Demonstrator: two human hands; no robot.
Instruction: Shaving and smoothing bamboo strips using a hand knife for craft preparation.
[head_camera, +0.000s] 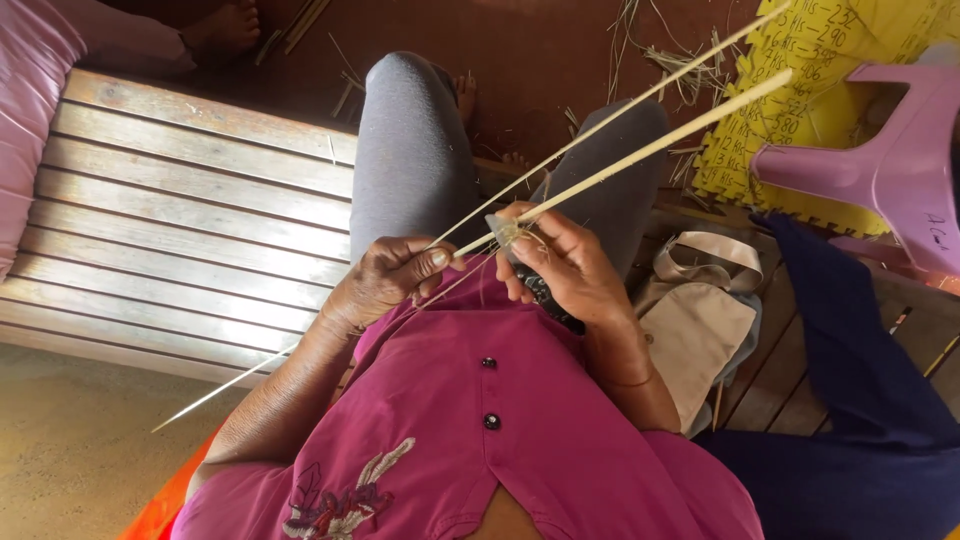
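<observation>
Nearest me, left hand (385, 280) and right hand (560, 262) are both pinching long pale bamboo strips (640, 150), which I'm seeing running toward two o'clock.

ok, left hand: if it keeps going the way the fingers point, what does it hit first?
Probably the right hand. The left hand points rightward across the lap, pinching a thin pale cane strip, and the right hand's fingers, holding the small woven knot, lie closest in that line. Depth is unclear.
</observation>
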